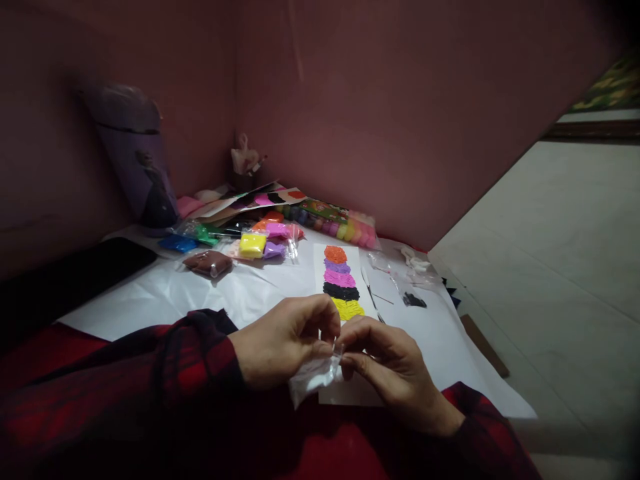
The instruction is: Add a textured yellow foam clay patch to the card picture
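My left hand (283,340) and my right hand (393,367) meet in front of me, both pinching the top edge of a small clear plastic packet (313,380) with white contents. The packet hangs between the fingers over the near end of a white card strip (350,393). On that strip lies a column of coloured clay patches (341,280): orange, purple, pink, black and yellow. A thin metal tool (371,293) lies just right of the strip.
Several small clay packets (253,243) in yellow, pink, green, blue and brown lie on the white sheet (150,293) at the back left. A long pack of coloured clay (335,223) rests against the wall. A dark purple bin (137,157) stands at the left.
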`<state>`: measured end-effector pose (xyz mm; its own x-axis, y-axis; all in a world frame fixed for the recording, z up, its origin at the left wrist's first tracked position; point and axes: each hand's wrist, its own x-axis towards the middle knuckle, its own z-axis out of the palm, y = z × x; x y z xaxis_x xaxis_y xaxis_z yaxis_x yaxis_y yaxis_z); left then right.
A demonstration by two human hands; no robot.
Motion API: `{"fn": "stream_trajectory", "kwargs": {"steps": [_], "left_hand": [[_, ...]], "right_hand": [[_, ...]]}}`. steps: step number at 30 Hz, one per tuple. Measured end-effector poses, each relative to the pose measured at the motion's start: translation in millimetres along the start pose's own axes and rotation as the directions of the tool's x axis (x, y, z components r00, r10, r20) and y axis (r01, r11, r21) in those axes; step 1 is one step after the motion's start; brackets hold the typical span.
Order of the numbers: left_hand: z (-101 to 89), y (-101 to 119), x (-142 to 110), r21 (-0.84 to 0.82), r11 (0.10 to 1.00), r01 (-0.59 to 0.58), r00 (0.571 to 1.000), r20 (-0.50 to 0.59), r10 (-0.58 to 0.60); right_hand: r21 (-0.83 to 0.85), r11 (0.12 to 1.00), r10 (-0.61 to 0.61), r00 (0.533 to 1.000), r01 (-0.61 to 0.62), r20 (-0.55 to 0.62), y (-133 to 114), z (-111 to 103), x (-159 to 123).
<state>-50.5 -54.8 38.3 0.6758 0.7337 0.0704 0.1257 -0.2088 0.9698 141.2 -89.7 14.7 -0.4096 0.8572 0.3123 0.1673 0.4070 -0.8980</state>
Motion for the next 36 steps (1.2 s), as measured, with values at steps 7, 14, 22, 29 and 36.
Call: {"fn": "stream_trajectory", "kwargs": {"steps": [7,14,22,29,36], "left_hand": [[0.2,0,-1,-0.118,0.993,0.020,1.000,-0.007,-0.021],[-1.1,1,-3,0.050,0.992,-0.117,0.993,-0.011,0.118],[-1.4,1,-2,0.078,0.976,-0.202,0.979,-0.020,0.204],[-2.0,-1,-2,0.172,0.953,-0.248,0.967,-0.021,0.256],[-1.7,-2,-2,0.211,0.932,-0.293,0.954,0.009,0.298]], "right_hand": [[-0.021,0.995,0.098,0.995,-0.098,-0.005,-4,-2,0],[-0.084,0.981,0.188,0.970,-0.176,0.154,-11,-6,6],[0.203,0.925,0.295,0.945,-0.320,0.143,-7,-6,6],[0.115,0.952,0.267,0.952,-0.285,0.152,-9,-8,8],[-0.096,0.979,0.193,0.966,-0.178,0.174,-16,-11,10]]}}
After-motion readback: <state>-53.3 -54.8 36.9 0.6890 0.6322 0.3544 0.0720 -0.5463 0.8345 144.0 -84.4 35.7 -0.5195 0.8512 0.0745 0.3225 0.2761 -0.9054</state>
